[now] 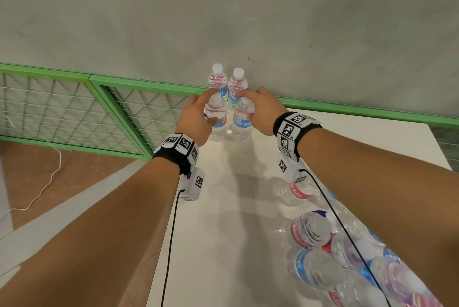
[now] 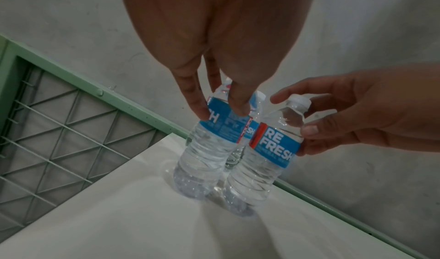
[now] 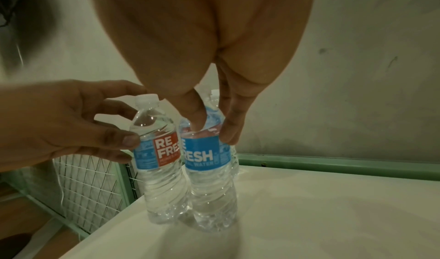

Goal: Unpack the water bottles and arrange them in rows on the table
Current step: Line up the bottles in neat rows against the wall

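Four clear water bottles with blue and red labels stand in two pairs at the far end of the white table (image 1: 223, 207). My left hand (image 1: 206, 109) grips the near-left bottle (image 1: 217, 130) around its shoulder. The near-right bottle (image 1: 241, 129) is gripped the same way by my right hand (image 1: 244, 105). Both bottles rest upright on the table, side by side. In the left wrist view my left hand (image 2: 221, 112) pinches its bottle (image 2: 209, 150) at the label. In the right wrist view my right hand (image 3: 212, 133) clasps its bottle (image 3: 209, 169). Two back bottles (image 1: 217, 80) stand behind.
A torn plastic pack of several bottles (image 1: 347, 257) lies on its side at the near right of the table, under my right forearm. A green wire-mesh frame (image 1: 74, 108) lines the wall to the left. A grey wall rises just behind the bottles. The table's left edge drops to a brown floor.
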`<action>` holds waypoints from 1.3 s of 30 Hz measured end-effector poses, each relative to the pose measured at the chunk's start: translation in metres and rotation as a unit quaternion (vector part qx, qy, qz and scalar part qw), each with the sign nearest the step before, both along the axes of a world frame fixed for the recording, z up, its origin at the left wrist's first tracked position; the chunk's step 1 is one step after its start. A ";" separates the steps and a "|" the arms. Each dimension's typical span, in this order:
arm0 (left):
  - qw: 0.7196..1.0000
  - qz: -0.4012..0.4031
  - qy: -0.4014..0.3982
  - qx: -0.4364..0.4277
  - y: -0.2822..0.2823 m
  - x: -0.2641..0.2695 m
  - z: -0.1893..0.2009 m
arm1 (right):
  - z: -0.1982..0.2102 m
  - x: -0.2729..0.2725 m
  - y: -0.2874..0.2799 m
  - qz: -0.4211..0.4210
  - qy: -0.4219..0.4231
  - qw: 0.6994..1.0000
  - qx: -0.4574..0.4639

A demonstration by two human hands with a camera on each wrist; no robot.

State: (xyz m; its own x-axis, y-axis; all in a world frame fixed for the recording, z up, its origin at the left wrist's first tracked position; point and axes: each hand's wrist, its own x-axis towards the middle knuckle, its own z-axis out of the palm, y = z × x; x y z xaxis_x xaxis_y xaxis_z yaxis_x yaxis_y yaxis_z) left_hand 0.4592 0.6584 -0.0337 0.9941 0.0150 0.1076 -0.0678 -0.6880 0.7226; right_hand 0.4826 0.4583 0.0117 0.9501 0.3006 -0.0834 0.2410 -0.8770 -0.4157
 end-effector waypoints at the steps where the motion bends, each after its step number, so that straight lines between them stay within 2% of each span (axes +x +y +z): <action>1: 1.000 0.003 -0.001 0.000 -0.001 -0.001 0.000 | 0.000 0.000 0.000 -0.001 0.000 1.000 -0.002; 5: 0.999 -0.024 -0.043 -0.016 0.000 -0.005 -0.003 | 0.003 -0.003 -0.001 0.000 -0.003 1.000 -0.011; 8: 0.997 -0.052 -0.059 0.015 0.002 -0.003 -0.005 | 0.006 -0.004 0.000 0.007 -0.009 1.000 -0.025; 15: 0.998 0.018 -0.052 0.006 -0.001 0.011 -0.009 | 0.006 -0.005 -0.001 0.013 -0.014 0.999 -0.026; 20: 0.999 0.020 -0.031 0.027 -0.002 0.018 -0.017 | 0.002 -0.004 -0.003 0.012 -0.020 1.000 -0.017; 28: 0.998 0.027 -0.048 -0.021 -0.002 0.027 -0.029 | 0.001 -0.002 -0.006 0.025 -0.026 0.999 -0.017; 39: 0.998 0.041 -0.053 -0.012 -0.011 0.038 -0.027 | 0.000 -0.002 -0.008 0.021 -0.015 1.000 0.001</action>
